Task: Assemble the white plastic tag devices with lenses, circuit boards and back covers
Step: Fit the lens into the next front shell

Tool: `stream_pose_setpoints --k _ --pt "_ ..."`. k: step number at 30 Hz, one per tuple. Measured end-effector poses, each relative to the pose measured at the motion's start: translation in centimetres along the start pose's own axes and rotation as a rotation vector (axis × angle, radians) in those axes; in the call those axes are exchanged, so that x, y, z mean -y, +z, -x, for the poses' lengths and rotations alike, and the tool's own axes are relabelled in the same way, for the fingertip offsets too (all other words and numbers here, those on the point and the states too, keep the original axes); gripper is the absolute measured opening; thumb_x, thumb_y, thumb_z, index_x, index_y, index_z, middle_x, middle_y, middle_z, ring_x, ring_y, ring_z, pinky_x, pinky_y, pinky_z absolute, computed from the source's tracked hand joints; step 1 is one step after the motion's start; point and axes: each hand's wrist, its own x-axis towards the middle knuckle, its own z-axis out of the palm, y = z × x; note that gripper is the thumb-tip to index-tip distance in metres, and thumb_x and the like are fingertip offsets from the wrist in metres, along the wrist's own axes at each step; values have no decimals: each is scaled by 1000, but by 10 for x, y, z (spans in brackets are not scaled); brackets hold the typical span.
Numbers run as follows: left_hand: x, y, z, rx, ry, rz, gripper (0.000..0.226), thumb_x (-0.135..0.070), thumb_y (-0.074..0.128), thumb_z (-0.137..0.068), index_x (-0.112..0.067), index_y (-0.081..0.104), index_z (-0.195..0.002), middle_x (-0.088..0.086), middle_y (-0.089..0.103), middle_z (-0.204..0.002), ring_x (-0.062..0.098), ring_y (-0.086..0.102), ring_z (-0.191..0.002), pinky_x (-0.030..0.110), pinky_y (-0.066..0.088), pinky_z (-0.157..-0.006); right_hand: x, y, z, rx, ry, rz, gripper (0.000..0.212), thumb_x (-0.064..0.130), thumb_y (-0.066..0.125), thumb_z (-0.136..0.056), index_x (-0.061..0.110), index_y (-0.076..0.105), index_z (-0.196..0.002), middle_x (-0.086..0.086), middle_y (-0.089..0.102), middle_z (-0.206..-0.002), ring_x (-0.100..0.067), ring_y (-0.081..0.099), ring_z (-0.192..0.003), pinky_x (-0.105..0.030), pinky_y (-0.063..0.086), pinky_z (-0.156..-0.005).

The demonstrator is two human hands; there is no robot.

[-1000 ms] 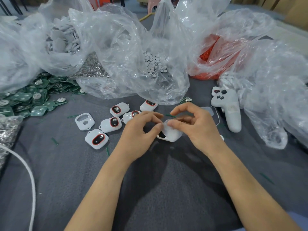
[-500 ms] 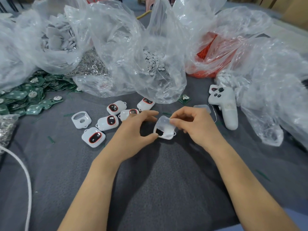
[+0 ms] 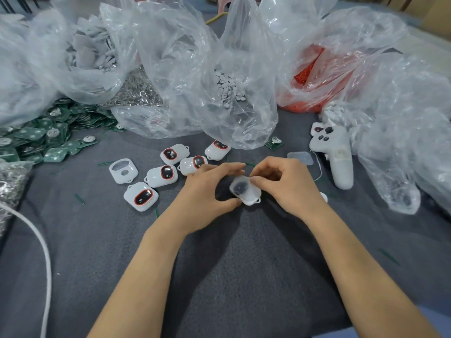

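Your left hand (image 3: 205, 191) grips the tag shell (image 3: 245, 190) from 9 o'clock as brace; right hand (image 3: 288, 186) pinches its 1 o'clock edge.

- Gripping one white tag shell (image 3: 245, 191) from both sides: left hand (image 3: 202, 193) with thumb against its near edge, right hand (image 3: 290, 189) pinching its far edge
- Lying just left on the grey cloth (image 3: 219, 276): five lensed tags (image 3: 162, 175), one empty front shell (image 3: 123, 170)
- Heaped far left: green circuit boards (image 3: 48, 135)
- Resting right, beside clear bags (image 3: 219, 57): white controller (image 3: 338, 154)
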Motion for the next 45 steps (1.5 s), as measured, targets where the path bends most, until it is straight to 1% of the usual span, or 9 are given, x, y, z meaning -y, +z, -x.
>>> stream_pose_setpoints --k 7,12,18,22,26,30,34,43,45 --pt "-2 1 0 13 -8 -23 68 -27 76 -77 -34 46 -136 -24 60 -114 10 45 -114 43 33 -105 1 -4 1 24 7 13 11 9 73 -79 19 70 -74 1 71 -73 -7 64 -67 -10 46 -60" --pt "-3 1 0 4 -13 -36 67 -29 78 -75 -33 47 -135 -20 60 -113 11 46 -114 44 33 -104 1 -4 1 49 0 34 15 10 73 -79 23 69 -73 2 71 -72 -3 62 -65 -12 47 -61" --pt "-4 2 0 -2 4 -41 64 -28 79 -74 -32 52 -131 -15 62 -109 15 49 -110 45 36 -101 -1 -2 0 47 -5 76 12 12 73 -78 23 70 -73 2 70 -71 -11 64 -69 -22 50 -65" --pt "-5 3 0 -1 5 -48 63 -30 80 -74 -32 53 -131 -13 62 -108 15 49 -107 45 36 -100 -1 -3 0 52 -9 67 14 11 73 -79 23 69 -72 1 70 -71 -9 63 -66 -21 49 -64" --pt "-6 4 -1 -10 -4 -59 65 -30 80 -73 -30 53 -131 -7 61 -108 16 50 -106 45 37 -99 -3 -4 -2 18 16 -40 17 9 69 -82 22 68 -71 4 65 -65 1 53 -55 -11 42 -55" --pt "-6 4 0 -12 -10 -53 67 -29 80 -73 -29 52 -134 -7 61 -109 17 50 -108 44 36 -100 -4 -9 -3 36 53 -122 18 9 70 -82 22 68 -71 4 64 -65 2 51 -54 -12 41 -54" --pt "-6 4 0 -10 -8 -47 67 -28 80 -74 -29 51 -134 -9 61 -110 14 49 -106 43 36 -100 -3 -6 -2 78 30 -33 13 7 69 -83 18 70 -75 -1 70 -73 0 58 -63 -12 45 -63" --pt "-6 4 0 -13 13 -36 62 -27 80 -74 -28 55 -130 -12 62 -107 14 49 -104 45 37 -99 -4 -4 0 84 -29 100 9 14 73 -80 21 70 -75 4 67 -71 -7 57 -65 -25 48 -65" --pt "-6 3 0 -9 14 -39 62 -28 80 -74 -28 55 -130 -12 62 -108 14 49 -105 45 37 -99 -4 -3 0 78 -41 109 10 14 73 -80 22 70 -75 5 67 -71 -6 57 -65 -23 48 -65"
